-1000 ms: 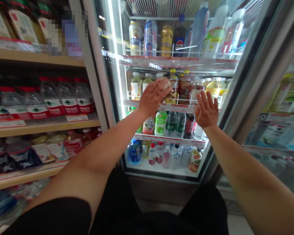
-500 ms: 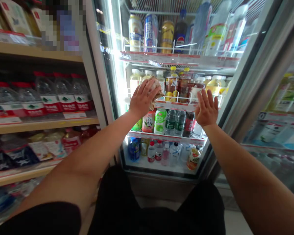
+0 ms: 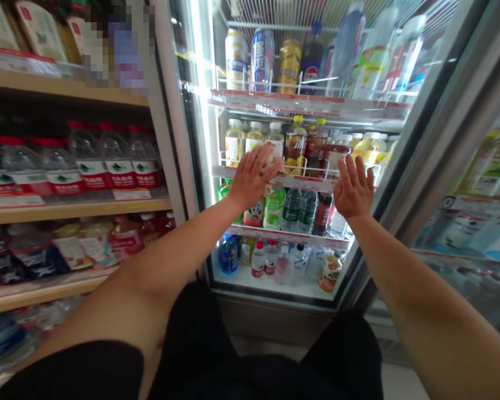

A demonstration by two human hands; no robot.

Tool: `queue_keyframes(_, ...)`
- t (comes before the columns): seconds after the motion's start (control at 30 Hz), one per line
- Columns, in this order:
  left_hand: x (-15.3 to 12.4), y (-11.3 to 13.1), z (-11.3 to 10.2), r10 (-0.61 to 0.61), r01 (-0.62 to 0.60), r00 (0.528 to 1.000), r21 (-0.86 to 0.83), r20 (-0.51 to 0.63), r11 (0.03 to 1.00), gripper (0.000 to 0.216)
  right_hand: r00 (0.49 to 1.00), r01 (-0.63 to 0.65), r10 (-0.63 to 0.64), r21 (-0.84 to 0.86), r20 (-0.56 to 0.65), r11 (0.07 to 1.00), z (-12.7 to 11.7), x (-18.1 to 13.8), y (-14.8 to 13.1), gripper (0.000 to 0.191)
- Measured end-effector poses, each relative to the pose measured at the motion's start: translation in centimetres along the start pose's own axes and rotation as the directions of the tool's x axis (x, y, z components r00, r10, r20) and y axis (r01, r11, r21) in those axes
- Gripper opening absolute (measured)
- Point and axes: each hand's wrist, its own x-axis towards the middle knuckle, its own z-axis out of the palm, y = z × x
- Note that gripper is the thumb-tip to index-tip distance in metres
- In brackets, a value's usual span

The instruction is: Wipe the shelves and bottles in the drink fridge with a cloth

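- Crumpled cloth (image 3: 276, 161): frame centre, held beneath the curved fingers of the left hand (image 3: 250, 175); best pressed evenly against the glass cooler door (image 3: 275, 298).
- Right hand (image 3: 354, 189): right of centre, empty, fingers extended, slightly parted; best kept clear of the cloth.

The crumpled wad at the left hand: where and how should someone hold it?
Probably its bunched middle, from the person's side, palm over it: the crumpled wad looks loose and shows no handle, and the left hand partly covers it from there.
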Motion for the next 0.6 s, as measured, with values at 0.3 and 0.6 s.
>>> queue_keyframes(0.3,0.9,0.2,0.1,-0.022,0.022,1.0,0.017,0.003,1.0,0.07,1.0,-0.005,0.005,0.017,0.013,1.0,-0.1,-0.1,0.0,0.064)
queue_keyframes(0.6,0.6,0.5,-0.3,0.201,-0.199,0.97,-0.029,0.14,0.98,0.064,1.0,0.009,-0.009,0.0,-0.005,1.0,0.1,-0.2,0.1,0.062)
